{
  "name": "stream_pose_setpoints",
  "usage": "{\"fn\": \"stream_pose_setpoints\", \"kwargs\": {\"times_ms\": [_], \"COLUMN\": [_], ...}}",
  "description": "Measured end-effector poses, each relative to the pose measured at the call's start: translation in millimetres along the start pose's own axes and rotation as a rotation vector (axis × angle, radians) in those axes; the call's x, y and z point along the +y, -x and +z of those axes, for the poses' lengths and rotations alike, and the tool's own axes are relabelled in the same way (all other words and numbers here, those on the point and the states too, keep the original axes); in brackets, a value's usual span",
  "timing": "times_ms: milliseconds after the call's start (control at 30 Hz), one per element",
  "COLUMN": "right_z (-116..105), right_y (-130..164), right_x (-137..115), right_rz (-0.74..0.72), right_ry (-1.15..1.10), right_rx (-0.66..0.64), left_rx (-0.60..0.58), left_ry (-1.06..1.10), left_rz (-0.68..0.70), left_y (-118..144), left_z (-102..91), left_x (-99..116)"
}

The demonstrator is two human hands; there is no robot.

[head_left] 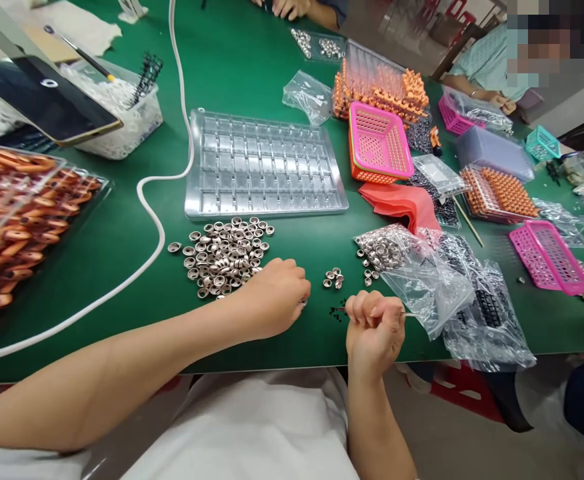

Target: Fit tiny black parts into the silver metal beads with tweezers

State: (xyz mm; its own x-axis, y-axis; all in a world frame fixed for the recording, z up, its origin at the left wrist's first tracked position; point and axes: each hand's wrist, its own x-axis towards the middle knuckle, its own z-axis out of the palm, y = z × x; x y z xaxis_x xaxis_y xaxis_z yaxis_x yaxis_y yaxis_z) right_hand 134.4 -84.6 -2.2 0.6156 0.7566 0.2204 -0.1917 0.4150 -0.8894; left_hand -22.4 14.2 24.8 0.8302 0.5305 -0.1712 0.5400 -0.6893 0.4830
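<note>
My left hand is closed above the table, with a small silver metal cup partly showing at its fingertips. Beside that wrist lies a loose pile of silver metal cups. My right hand is wrapped round a thin stick-like tool, which pokes out on both sides of the fist. Its left end is by a scatter of tiny black pieces on the table. A few more cups sit just beyond, near an open plastic bag of cups.
A clear compartment tray lies ahead. A white cable crosses the left side, near stacked orange parts and a phone. Pink baskets, a red cloth and plastic bags occupy the right. Other people sit around.
</note>
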Motion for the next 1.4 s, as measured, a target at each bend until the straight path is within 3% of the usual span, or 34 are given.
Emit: {"fn": "stream_pose_setpoints", "kwargs": {"times_ms": [100, 200, 467, 700, 900, 1033, 1233, 1400], "right_z": [-11.8, -24.4, -38.4, -44.1, -44.5, -43.2, -53.3, -59.0], "right_y": [-1.2, 0.2, 6.5, 11.2, 15.5, 15.6, 14.8, 18.1], "right_x": [-8.6, -13.2, -7.6, -4.5, -1.8, -0.6, -3.2, -7.7], "right_rz": [0.029, 0.052, 0.095, 0.152, 0.153, 0.161, 0.116, 0.281], "right_ry": [0.045, 0.069, 0.136, 0.218, 0.338, 0.403, 0.551, 0.537], "right_rx": [0.026, 0.058, 0.035, -0.028, -0.089, -0.075, -0.206, -0.183], "left_rx": [-0.104, -0.106, 0.048, 0.162, 0.128, 0.019, -0.090, -0.053], "left_ry": [-0.155, -0.167, -0.022, 0.066, 0.118, 0.154, 0.140, 0.088], "left_rz": [-0.065, -0.131, -0.107, -0.048, -0.057, -0.088, -0.091, -0.103], "left_y": [10.3, 12.9, -22.0, -34.9, -35.9, -29.3, -14.6, -11.0], "left_z": [-24.2, -33.5, -2.9, 26.4, 28.6, 17.9, 13.0, 20.5], "left_x": [-9.6, -11.5, 11.4, 8.1, 6.2, 8.4, 14.3, 17.2]}}
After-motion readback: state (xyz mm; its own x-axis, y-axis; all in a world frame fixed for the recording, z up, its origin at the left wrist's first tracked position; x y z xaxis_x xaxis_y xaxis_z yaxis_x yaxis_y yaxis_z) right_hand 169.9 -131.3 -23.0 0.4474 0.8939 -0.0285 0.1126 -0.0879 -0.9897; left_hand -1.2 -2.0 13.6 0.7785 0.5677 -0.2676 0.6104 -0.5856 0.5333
